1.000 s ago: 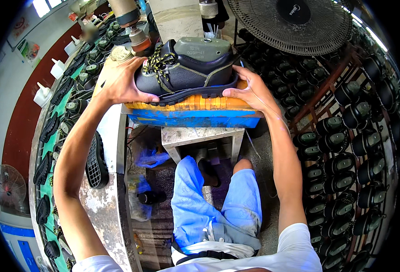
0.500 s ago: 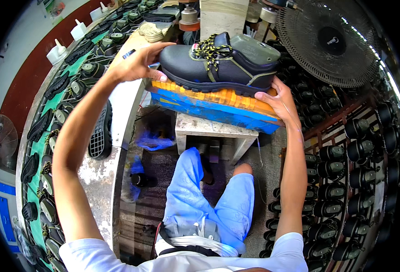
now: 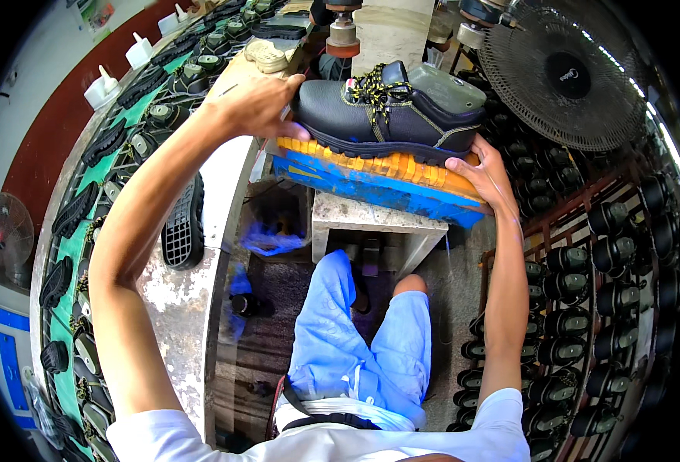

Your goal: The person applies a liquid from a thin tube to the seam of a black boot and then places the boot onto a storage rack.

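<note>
A black leather lace-up safety shoe (image 3: pixel 390 115) with yellow stitching and black-and-yellow laces rests sole down on orange ribbed padding (image 3: pixel 401 165) atop a blue block (image 3: pixel 378 189). A grey-green last (image 3: pixel 446 86) fills its ankle opening. At the toe, my left hand (image 3: pixel 261 106) is closed, its thumb low by the sole and its fingers partly hidden behind the shoe. Round the heel curls my right hand (image 3: pixel 488 173), thumb against the sole edge, fingers partly hidden behind.
A pale stand (image 3: pixel 378 212) supports the block, below a metal press head (image 3: pixel 343 38). On the left, a worn bench holds a black sole (image 3: pixel 184 223), beside a green conveyor (image 3: pixel 66 308) with shoes and soles. A large fan (image 3: pixel 567 75) and shoe racks (image 3: pixel 563 323) fill the right.
The whole view has shifted slightly, so the scene sits farther right. My left hand has turned a little at the toe, its fingers less spread. The shoe stays on the padding.
</note>
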Motion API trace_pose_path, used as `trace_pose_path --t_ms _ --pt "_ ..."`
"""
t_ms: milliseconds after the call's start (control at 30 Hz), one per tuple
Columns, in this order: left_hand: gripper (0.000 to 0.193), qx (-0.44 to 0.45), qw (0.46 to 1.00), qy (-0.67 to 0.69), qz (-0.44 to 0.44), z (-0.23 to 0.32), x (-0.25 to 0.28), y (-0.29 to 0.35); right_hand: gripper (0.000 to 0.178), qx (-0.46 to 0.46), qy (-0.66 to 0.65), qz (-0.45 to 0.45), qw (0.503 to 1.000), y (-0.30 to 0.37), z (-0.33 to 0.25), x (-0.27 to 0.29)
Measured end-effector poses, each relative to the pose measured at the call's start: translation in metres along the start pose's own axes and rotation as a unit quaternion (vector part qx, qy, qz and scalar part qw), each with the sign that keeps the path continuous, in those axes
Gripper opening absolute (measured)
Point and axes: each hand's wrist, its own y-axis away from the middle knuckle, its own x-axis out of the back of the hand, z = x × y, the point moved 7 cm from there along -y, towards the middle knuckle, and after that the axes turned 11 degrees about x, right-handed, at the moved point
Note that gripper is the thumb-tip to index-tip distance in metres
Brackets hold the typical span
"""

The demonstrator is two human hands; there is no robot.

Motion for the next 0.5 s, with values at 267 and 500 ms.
trace_pose_path --t_ms 267,500 --pt "0.109 -0.074 0.983 0.089 0.144 0.044 0.003 -0.024 0.069 0.027 -0.034 0.011 0.999 -0.004 -0.006 -0.003" --pt "0.111 -0.056 0.962 0.174 0.203 0.036 -0.011 -0.017 0.072 0.036 -0.023 0.028 0.999 0.0 -0.011 -0.001"
